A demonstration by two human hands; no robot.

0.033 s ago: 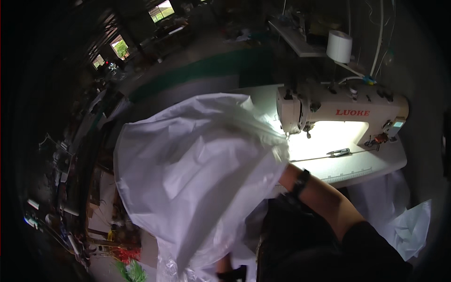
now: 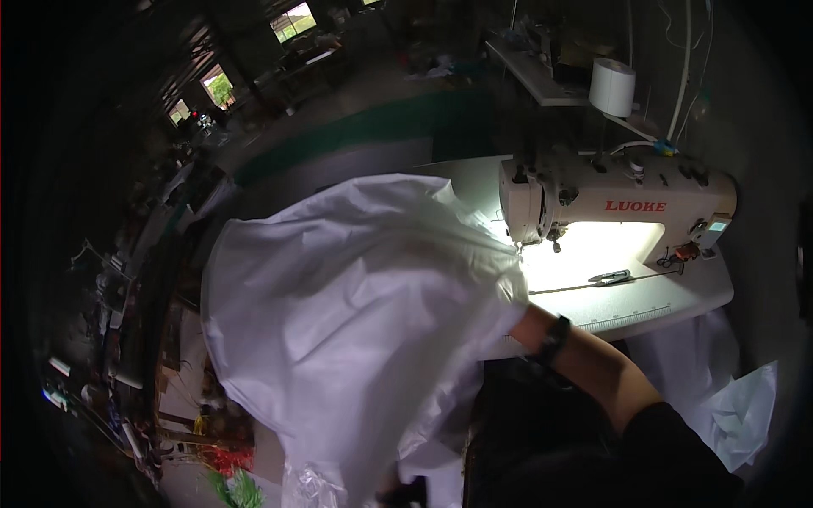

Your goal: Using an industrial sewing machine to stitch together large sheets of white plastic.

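Note:
A large white sheet of thin fabric (image 2: 313, 288), possibly plastic-like, billows over the left of the white sewing machine (image 2: 627, 199) and hangs toward me. One gathered edge lies close to the lit needle area. From the lower right comes my right arm, with a dark wristwatch (image 2: 552, 337). My right hand (image 2: 527, 327) goes in under the gathered fabric just left of the needle, so its fingers are hidden. At the bottom, my left hand (image 2: 390, 484) is mostly covered by the hanging fabric and blurred, with a dark band at its wrist.
Thread snips (image 2: 611, 277) lie on the machine bed by a printed ruler scale (image 2: 627, 317). A white thread cone (image 2: 611, 87) stands behind the machine. More white fabric (image 2: 741, 415) hangs at the right. Red and green strands (image 2: 241, 489) lie at lower left.
My right wrist has shifted slightly right and down. My left wrist has moved a little left, and the hanging fabric has swayed and changed its folds.

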